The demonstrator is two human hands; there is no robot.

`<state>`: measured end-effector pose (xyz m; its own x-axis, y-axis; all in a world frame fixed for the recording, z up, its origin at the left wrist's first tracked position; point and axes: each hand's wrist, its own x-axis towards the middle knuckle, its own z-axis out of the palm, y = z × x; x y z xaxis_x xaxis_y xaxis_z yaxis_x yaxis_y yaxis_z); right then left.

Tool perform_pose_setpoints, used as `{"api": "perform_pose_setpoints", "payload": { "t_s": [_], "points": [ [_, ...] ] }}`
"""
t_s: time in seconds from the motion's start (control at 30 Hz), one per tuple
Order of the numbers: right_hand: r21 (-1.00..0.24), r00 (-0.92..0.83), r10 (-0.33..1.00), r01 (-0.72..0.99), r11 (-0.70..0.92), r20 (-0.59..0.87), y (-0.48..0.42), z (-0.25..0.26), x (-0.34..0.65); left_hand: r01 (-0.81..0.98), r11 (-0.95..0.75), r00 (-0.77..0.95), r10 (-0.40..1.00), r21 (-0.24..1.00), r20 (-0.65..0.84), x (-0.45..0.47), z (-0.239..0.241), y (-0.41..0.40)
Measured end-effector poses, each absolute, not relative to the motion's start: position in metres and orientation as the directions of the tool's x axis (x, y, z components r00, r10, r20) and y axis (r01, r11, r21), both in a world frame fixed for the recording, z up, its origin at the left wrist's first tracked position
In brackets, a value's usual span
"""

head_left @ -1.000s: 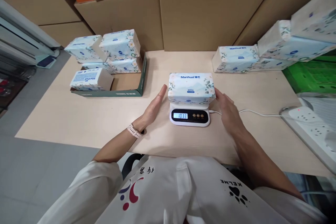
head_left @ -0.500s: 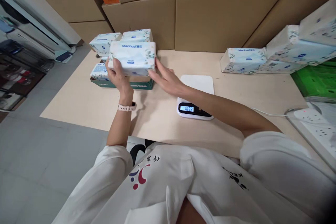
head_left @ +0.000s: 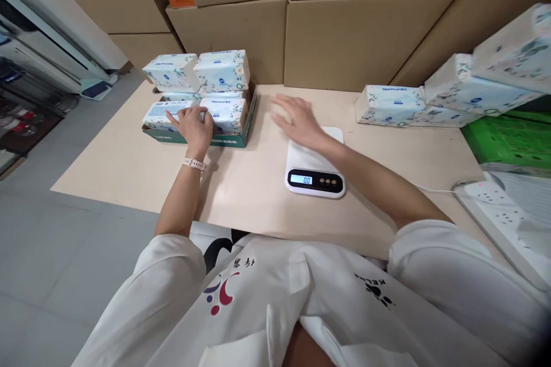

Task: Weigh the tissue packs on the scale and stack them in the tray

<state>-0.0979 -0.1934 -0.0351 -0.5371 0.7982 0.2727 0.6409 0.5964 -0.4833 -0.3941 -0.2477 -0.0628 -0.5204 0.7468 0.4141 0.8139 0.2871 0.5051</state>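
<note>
My left hand (head_left: 196, 128) rests over the inner edges of the two front tissue packs, its fingers apart. Under it are a tissue pack (head_left: 163, 112) at front left and another tissue pack (head_left: 224, 114) at front right, both sitting in a green-sided carton (head_left: 252, 117). My right hand (head_left: 299, 118), slightly blurred and holding nothing, hovers with fingers stretched out between the carton and a white kitchen scale (head_left: 297, 157). The scale's display (head_left: 301, 179) reads 0.0, and its plate is partly hidden by my right arm.
Two upper tissue packs (head_left: 221, 71) sit at the carton's back. More tissue packs (head_left: 390, 106) are stacked at the right, near a green plastic package (head_left: 508, 140). A power strip (head_left: 495, 200) lies at the right edge. Large cardboard boxes (head_left: 344, 43) wall off the back.
The tissue pack that both hands held has gone down into the carton's front right. My right hand has let go and moved right. The scale display went from 103.3 to 0.0.
</note>
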Motion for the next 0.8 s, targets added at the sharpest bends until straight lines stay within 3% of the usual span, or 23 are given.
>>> {"api": "perform_pose_setpoints", "payload": {
  "t_s": [0.1,0.17,0.27,0.37,0.47,0.6,0.7,0.8],
  "points": [
    [-0.452,-0.280,0.911,0.799,0.396,0.303,-0.167,-0.031,-0.024,0.844,0.201,-0.449,0.771,0.497,0.451,-0.378,-0.049,-0.248],
    [-0.456,-0.030,0.947,0.871,0.181,0.319,-0.151,-0.036,0.024,0.814,0.066,-0.404,0.778,0.577,0.481,-0.360,-0.040,-0.244],
    [-0.515,0.234,0.908,0.857,-0.024,0.347,-0.142,-0.055,0.079,0.608,-0.188,-0.331,0.823,0.772,0.462,-0.327,-0.033,-0.230],
    [-0.599,0.314,0.886,0.799,-0.053,0.341,-0.145,-0.082,0.107,0.394,-0.296,-0.199,0.897,0.870,0.395,-0.288,-0.035,-0.205],
    [-0.605,0.236,0.903,0.795,0.031,0.358,-0.147,-0.101,0.111,0.213,-0.263,-0.064,0.957,0.941,0.282,-0.249,-0.046,-0.172],
    [-0.599,0.042,0.922,0.771,0.214,0.384,-0.143,-0.110,0.105,-0.010,-0.063,0.114,0.991,0.998,0.064,-0.201,-0.066,-0.120],
    [-0.681,0.231,0.870,0.717,0.150,0.435,-0.133,-0.116,0.107,-0.043,0.080,0.200,0.977,0.996,-0.069,-0.171,-0.078,-0.085],
    [-0.772,0.471,0.791,0.635,0.002,0.390,-0.113,-0.125,0.118,-0.038,0.169,0.250,0.956,0.985,-0.154,-0.144,-0.085,-0.059]
  ]
}}
